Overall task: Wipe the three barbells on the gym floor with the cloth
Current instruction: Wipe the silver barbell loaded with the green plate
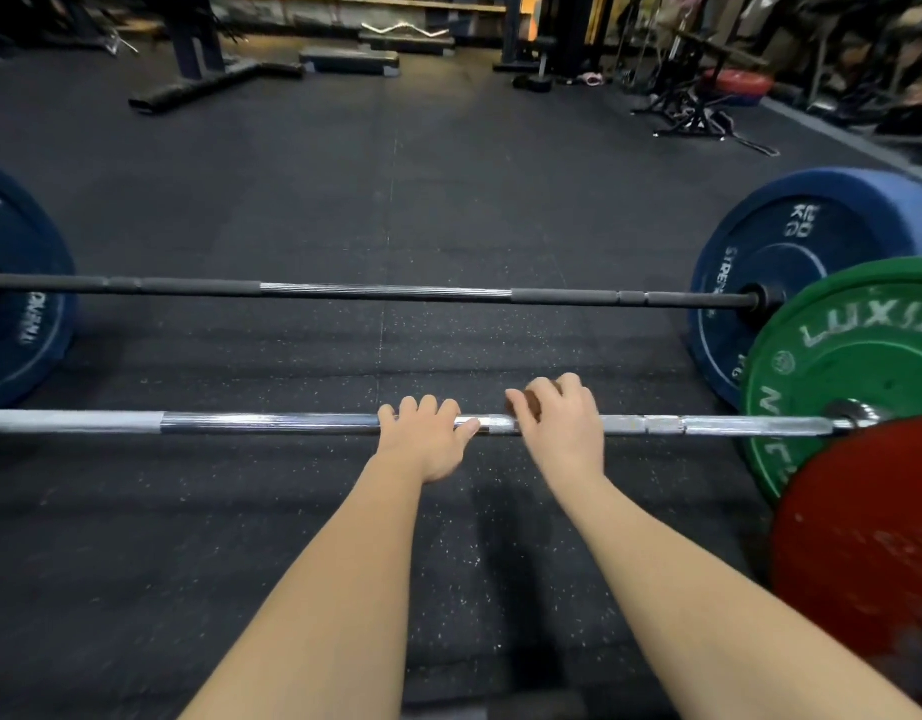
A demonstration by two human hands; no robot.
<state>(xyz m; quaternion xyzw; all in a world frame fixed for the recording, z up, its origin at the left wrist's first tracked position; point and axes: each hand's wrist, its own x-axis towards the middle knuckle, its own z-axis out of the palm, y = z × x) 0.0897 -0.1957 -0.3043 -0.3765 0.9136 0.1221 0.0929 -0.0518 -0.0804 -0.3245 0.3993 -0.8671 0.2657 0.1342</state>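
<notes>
While left fingers [426, 407] curl over the silver barbell [266, 423], right fingers [570, 388] clutch cloth [526, 405] atop it

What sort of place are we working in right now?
A gym, most likely its free-weight area. A chrome barbell and a black barbell lie on speckled rubber flooring, and a blue plate, a green plate and a red plate stand at the right.

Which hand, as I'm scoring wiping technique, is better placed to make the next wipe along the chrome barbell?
Right. The right hand grips the brown cloth against the chrome barbell; the left hand holds the bar with no cloth, likely just steadying it.
</notes>
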